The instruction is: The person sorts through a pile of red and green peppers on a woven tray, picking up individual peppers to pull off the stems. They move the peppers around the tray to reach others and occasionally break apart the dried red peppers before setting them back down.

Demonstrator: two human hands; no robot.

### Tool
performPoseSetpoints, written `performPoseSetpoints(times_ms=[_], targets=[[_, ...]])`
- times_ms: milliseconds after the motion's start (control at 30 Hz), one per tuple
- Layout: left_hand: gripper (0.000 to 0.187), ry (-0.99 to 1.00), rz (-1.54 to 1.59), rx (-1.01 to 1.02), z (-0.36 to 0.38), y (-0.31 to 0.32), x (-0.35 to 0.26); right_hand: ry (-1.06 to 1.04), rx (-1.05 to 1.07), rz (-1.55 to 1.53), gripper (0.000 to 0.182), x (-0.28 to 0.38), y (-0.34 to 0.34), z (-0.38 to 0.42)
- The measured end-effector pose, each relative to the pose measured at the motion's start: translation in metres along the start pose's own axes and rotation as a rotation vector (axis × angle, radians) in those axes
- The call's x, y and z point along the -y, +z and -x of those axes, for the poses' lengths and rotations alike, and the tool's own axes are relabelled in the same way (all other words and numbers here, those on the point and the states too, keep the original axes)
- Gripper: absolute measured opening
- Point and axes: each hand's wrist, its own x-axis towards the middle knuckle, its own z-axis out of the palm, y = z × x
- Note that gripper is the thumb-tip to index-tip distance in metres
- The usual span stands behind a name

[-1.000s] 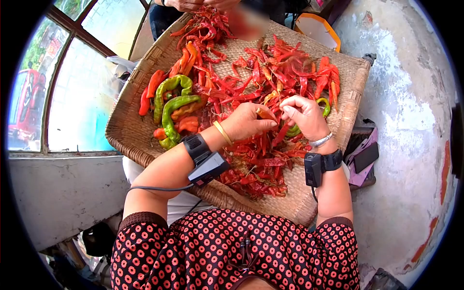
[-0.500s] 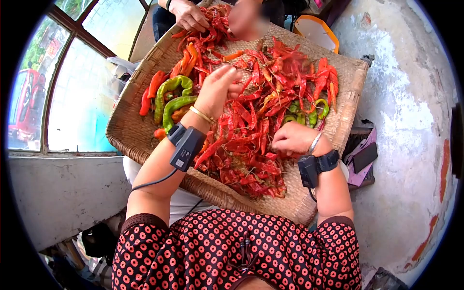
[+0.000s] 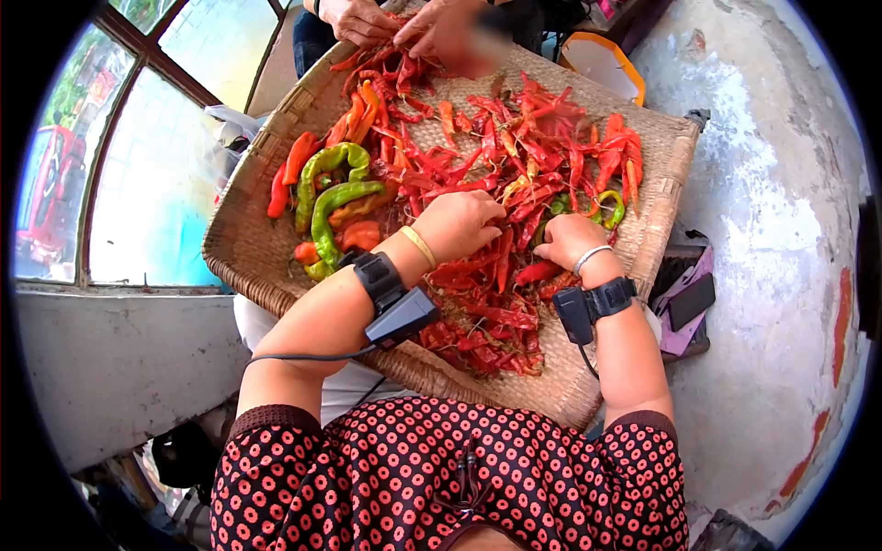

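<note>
Recorded largest first: plaster wall, scuffed and patched, right of the fingers, curving into the dark rim of the head view and cut off there. Far left of the fingers, noted a window, washed out by glare, with a red shape outside too faint to name. Under both hands, a shallow woven basket, tan and coarse, with bare weave right of the right fingers. Beyond the fingers, at the top edge, observed another person's hands in red peppers, partly lost beside a blurred patch. More of the same red peppers around and below the fingers, partly hidden by them. Left of the left fingers, curled green peppers. Left hand and right hand near each other over the heap; in both, fingers bent and narrow, with tips hard to make out. Cannot tell whether gripping anything. Behind the fingers, dark wrist devices strapped on; nearer the fingers, a yellowish bracelet at left and a pale bracelet at right.
</note>
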Motion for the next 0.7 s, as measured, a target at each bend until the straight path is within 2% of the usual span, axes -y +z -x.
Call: performPoseSetpoints(times_ms=[100, 167, 233, 300, 333, 400, 433, 500, 533, 600, 633, 700], targets=[[0.025, -0.019, -0.001, 0.030, 0.000, 0.002, -0.002, -0.027, -0.064, -0.041, 0.023, -0.008, 0.011, -0.008], [0.024, -0.023, 0.023, 0.041, 0.000, 0.005, 0.000, -0.137, -0.059, -0.179, 0.020, -0.015, 0.012, -0.012], [0.024, 0.016, 0.080, 0.019, 0.002, 0.012, 0.003, -0.238, -0.142, -0.447, 0.021, -0.024, 0.004, -0.005], [0.025, 0.100, 0.181, 0.005, -0.001, 0.017, 0.002, -0.188, -0.027, -0.709, 0.018, -0.031, -0.013, 0.005], [0.025, 0.100, 0.238, 0.065, -0.001, 0.018, 0.000, -0.192, -0.035, -0.703, 0.018, -0.035, -0.017, 0.008], [0.024, 0.084, 0.329, 0.177, -0.001, 0.018, -0.008, -0.259, 0.018, -1.139, 0.016, -0.042, -0.022, 0.013], [0.023, 0.133, 0.309, 0.124, -0.002, 0.018, -0.010, -0.263, 0.010, -1.136, 0.016, -0.043, -0.023, 0.015], [0.022, 0.152, 0.253, 0.022, -0.002, 0.016, -0.015, -0.385, 0.002, -1.566, 0.019, -0.042, -0.020, 0.020], [0.022, 0.153, 0.251, 0.020, -0.003, 0.014, -0.015, -0.380, -0.019, -1.603, 0.025, -0.041, -0.019, 0.021], [0.023, 0.048, 0.299, -0.140, -0.004, 0.007, -0.018, -0.426, 0.038, -1.616, 0.027, -0.041, -0.020, 0.021], [0.023, 0.047, 0.297, -0.140, -0.005, 0.001, -0.022, -0.469, 0.095, -1.630, 0.029, -0.040, -0.020, 0.022], [0.025, -0.191, 0.440, -0.160, -0.005, -0.011, -0.033, -0.471, 0.088, -1.578, 0.033, -0.037, -0.018, 0.022]])
